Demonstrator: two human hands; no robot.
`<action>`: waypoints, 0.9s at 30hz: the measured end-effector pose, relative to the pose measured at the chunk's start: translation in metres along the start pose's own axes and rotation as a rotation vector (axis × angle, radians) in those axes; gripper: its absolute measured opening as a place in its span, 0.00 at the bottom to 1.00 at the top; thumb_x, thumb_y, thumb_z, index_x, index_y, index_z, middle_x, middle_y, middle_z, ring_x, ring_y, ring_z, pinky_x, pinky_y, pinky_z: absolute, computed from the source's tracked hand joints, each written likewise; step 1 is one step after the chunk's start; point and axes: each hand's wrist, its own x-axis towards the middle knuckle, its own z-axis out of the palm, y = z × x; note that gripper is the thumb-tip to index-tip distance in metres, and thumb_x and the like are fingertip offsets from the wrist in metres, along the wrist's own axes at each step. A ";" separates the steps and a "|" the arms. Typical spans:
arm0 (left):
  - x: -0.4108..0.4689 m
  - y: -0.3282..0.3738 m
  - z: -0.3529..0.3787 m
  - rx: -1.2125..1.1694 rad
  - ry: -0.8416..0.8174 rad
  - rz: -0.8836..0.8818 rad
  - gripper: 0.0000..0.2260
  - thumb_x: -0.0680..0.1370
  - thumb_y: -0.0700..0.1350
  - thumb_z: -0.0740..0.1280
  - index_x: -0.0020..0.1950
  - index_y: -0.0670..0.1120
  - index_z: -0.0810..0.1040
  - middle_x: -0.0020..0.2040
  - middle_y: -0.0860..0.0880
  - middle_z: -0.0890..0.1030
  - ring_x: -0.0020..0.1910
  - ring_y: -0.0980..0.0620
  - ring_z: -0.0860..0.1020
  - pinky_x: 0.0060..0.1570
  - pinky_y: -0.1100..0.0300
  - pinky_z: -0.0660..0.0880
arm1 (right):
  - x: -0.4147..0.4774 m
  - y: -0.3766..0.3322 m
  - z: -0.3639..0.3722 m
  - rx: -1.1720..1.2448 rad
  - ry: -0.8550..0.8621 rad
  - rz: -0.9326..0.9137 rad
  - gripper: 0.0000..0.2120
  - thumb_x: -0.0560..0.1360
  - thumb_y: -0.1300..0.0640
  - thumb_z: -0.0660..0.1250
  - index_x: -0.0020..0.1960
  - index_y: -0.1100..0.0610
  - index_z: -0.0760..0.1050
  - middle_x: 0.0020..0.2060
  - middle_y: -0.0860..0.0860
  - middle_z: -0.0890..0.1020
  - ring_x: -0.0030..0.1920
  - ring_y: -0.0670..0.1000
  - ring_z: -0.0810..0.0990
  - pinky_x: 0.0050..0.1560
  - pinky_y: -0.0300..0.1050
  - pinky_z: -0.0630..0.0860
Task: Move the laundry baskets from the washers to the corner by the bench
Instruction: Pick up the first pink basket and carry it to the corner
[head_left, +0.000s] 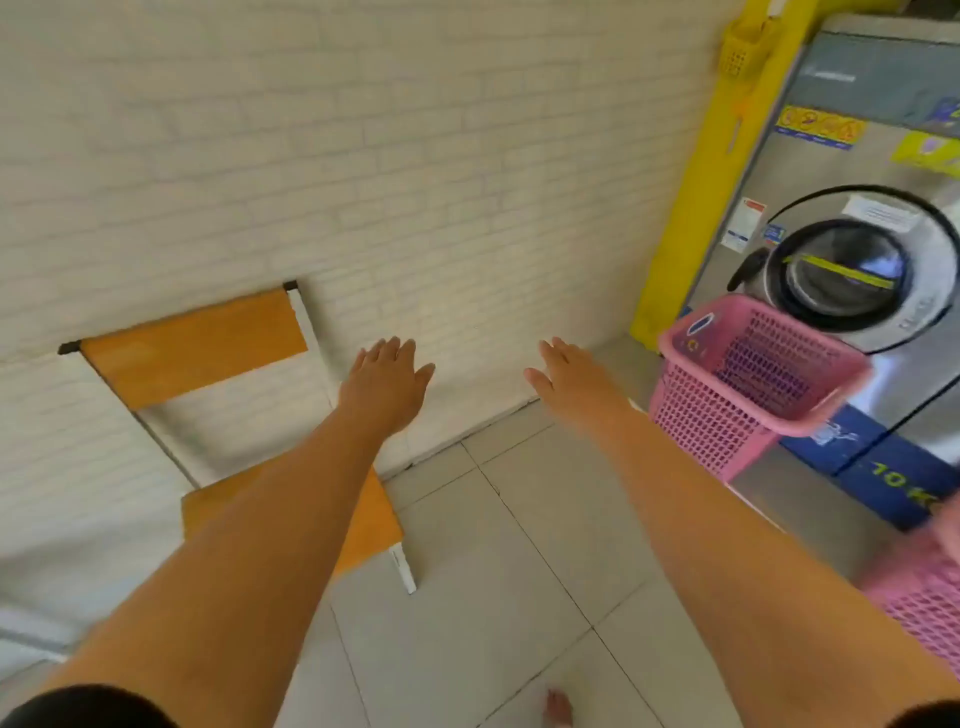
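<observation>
A pink mesh laundry basket (748, 384) stands on the floor in front of a silver washer (852, 280) at the right. A second pink basket (930, 603) shows partly at the right edge, lower down. An orange bench (197, 348) with a white frame stands against the white brick wall at the left. My left hand (384, 384) is stretched forward, palm down, fingers apart, holding nothing, above the bench's right end. My right hand (571, 379) is also stretched out flat and empty, to the left of the first basket and apart from it.
A yellow post (691, 197) with a small yellow holder (743, 47) stands between the wall and the washer. Light grey tiles (519, 571) cover the floor between bench and baskets. A bare foot (558, 709) shows at the bottom.
</observation>
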 end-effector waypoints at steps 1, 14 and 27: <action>0.005 0.011 0.008 0.004 -0.026 0.023 0.28 0.83 0.56 0.46 0.79 0.43 0.52 0.80 0.43 0.52 0.79 0.45 0.50 0.77 0.50 0.47 | -0.003 0.012 0.002 0.007 -0.010 0.042 0.29 0.83 0.44 0.47 0.79 0.58 0.51 0.79 0.56 0.53 0.78 0.57 0.52 0.76 0.52 0.51; 0.094 0.185 0.123 -0.059 -0.203 0.267 0.26 0.83 0.54 0.50 0.78 0.42 0.57 0.78 0.40 0.59 0.77 0.42 0.57 0.76 0.50 0.52 | -0.029 0.219 0.024 0.159 0.010 0.388 0.26 0.83 0.48 0.53 0.76 0.61 0.59 0.73 0.60 0.65 0.73 0.59 0.63 0.72 0.57 0.62; 0.213 0.343 0.222 -0.125 -0.388 0.429 0.26 0.83 0.54 0.53 0.77 0.42 0.58 0.78 0.41 0.60 0.77 0.42 0.57 0.75 0.48 0.56 | -0.007 0.371 0.040 0.361 0.074 0.769 0.24 0.82 0.49 0.55 0.73 0.60 0.62 0.69 0.59 0.70 0.69 0.59 0.68 0.67 0.56 0.67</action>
